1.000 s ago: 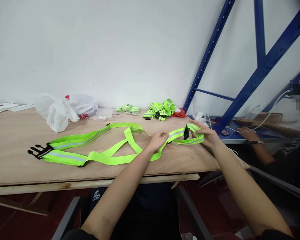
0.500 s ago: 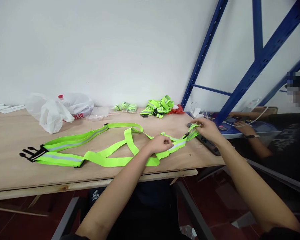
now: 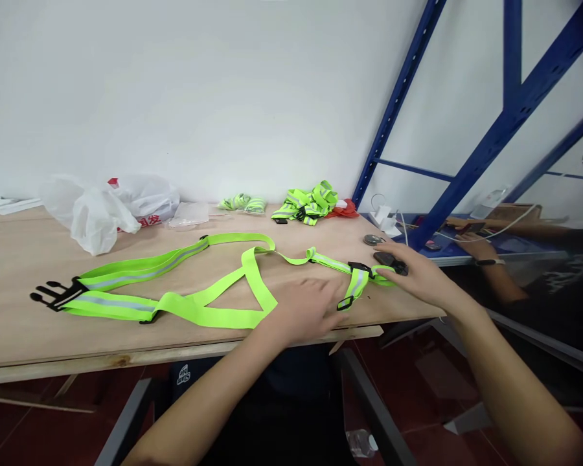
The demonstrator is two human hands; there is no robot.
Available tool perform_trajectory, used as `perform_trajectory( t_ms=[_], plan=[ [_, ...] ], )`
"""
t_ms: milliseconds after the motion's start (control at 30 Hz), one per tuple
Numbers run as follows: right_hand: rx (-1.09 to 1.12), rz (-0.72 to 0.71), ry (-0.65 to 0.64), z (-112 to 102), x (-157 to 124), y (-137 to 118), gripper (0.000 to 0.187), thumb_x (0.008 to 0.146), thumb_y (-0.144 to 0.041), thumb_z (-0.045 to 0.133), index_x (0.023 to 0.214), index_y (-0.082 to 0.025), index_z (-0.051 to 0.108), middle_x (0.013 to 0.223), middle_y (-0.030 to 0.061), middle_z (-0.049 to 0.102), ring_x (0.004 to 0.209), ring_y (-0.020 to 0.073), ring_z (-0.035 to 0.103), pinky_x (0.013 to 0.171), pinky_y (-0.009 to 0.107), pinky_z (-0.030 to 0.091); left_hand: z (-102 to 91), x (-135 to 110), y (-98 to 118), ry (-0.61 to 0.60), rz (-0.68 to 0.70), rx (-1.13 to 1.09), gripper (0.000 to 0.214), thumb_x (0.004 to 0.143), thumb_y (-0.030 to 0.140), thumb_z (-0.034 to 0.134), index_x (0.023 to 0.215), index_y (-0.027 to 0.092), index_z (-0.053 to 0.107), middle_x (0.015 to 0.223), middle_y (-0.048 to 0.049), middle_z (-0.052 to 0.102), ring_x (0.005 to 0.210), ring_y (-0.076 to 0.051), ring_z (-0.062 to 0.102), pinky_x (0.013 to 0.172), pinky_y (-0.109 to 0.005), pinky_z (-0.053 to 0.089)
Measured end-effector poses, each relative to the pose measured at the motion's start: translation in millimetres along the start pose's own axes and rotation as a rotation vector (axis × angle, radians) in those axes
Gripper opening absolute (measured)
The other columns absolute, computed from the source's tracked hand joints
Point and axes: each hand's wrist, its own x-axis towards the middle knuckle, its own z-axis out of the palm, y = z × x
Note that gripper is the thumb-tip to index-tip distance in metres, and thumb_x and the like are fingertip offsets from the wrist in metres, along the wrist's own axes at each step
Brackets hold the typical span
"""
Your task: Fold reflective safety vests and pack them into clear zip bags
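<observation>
A neon-green reflective strap harness point(image 3: 208, 316) lies spread on the wooden table, grey stripes along its bands. Its black prong buckle point(image 3: 58, 294) points left; another black buckle point(image 3: 359, 268) sits near its right end. My left hand point(image 3: 311, 310), slightly blurred, lies over the harness's lower right part with fingers stretched out, hiding some webbing. At the right end my right hand point(image 3: 420, 275) has thumb and forefinger around a small black device point(image 3: 391, 262), whose kind I cannot make out. The strap's end passes close under that thumb.
Along the wall are white plastic bags point(image 3: 97, 213), clear packets point(image 3: 189, 213), bagged green straps point(image 3: 243, 203) and a heap of green harnesses point(image 3: 306, 204). A round dark disc point(image 3: 373, 239) lies near my right hand. A blue rack point(image 3: 466, 168) and a co-worker's arm point(image 3: 495, 278) are at right.
My right hand has let go of the strap's end and moved right and down onto the black device. My left hand has opened and slid toward the table's front edge. The harness's right end now lies down.
</observation>
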Motion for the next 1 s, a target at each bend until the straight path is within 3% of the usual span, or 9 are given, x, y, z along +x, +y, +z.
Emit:
perform_trajectory(
  t_ms=[100,200,333,467,600,767,900,1000],
  plan=[
    [0.006,-0.109,0.034,21,-17,-24,0.034,0.095,-0.043,0.054,0.120,-0.027,0.068,0.133,0.0084,0.066,0.127,0.0288,0.059,0.110,0.046,0.047,12.4,-33,7,-0.016,0.088,0.118,0.051,0.102,0.034,0.047,0.148,0.015,0.039,0.145,-0.0138,0.054,0.134,-0.029,0.050,0.110,-0.043,0.038],
    [0.026,-0.124,0.006,42,-34,-35,0.029,0.095,-0.040,0.054,0.115,-0.029,0.072,0.128,0.0081,0.069,0.117,0.0273,0.065,0.102,0.045,0.053,16.2,-43,-4,-0.006,0.111,0.080,0.038,0.103,0.028,0.046,0.140,0.020,0.050,0.135,-0.0079,0.062,0.126,-0.023,0.056,0.105,-0.036,0.043],
    [0.069,-0.092,-0.013,56,-41,-29,0.028,0.095,-0.041,0.053,0.109,-0.029,0.074,0.121,0.0086,0.072,0.115,0.0293,0.067,0.100,0.049,0.053,0.1,-36,-24,0.033,-0.029,0.183,0.028,0.101,0.022,0.046,0.121,0.024,0.066,0.106,-0.0056,0.069,0.099,-0.022,0.064,0.084,-0.034,0.049],
    [0.053,-0.089,-0.018,64,-36,-23,0.031,0.096,-0.042,0.049,0.101,-0.028,0.076,0.114,0.0080,0.075,0.113,0.0312,0.068,0.101,0.052,0.052,-8.9,-43,-35,0.106,-0.119,0.373,0.030,0.096,0.013,0.048,0.117,0.021,0.068,0.113,-0.0092,0.069,0.103,-0.025,0.061,0.085,-0.039,0.047],
    [-0.005,-0.068,0.023,72,-33,-23,0.035,0.095,-0.047,0.049,0.111,-0.028,0.072,0.113,0.0096,0.075,0.105,0.0324,0.069,0.093,0.050,0.055,-1.8,-70,-27,0.118,-0.119,0.357,0.035,0.103,0.030,0.042,0.133,0.020,0.057,0.129,-0.0101,0.065,0.115,-0.026,0.058,0.099,-0.041,0.043],
    [-0.090,-0.095,0.002,78,-32,-24,0.040,0.096,-0.051,0.046,0.112,-0.028,0.073,0.114,0.0102,0.074,0.104,0.0332,0.068,0.091,0.050,0.054,-0.5,-99,-14,0.047,-0.146,0.344,0.063,0.104,0.045,0.038,0.157,0.015,0.025,0.154,-0.0130,0.046,0.140,-0.028,0.042,0.116,-0.047,0.030],
    [-0.160,-0.089,-0.006,79,-31,-24,0.042,0.097,-0.050,0.043,0.111,-0.026,0.075,0.113,0.0113,0.073,0.101,0.0331,0.067,0.087,0.049,0.054,-5.0,-115,-21,0.012,-0.136,0.396,0.072,0.103,0.049,0.036,0.161,0.012,0.012,0.166,-0.0140,0.020,0.152,-0.032,0.021,0.119,-0.047,0.026],
    [-0.167,-0.121,-0.023,76,-29,-24,0.041,0.097,-0.048,0.043,0.116,-0.027,0.074,0.112,0.0111,0.072,0.098,0.0311,0.067,0.082,0.046,0.055,-5.3,-124,-31,-0.040,-0.130,0.442,0.076,0.102,0.055,0.035,0.162,0.015,0.010,0.166,-0.0146,0.017,0.152,-0.035,0.020,0.120,-0.056,0.022]
  ],
)
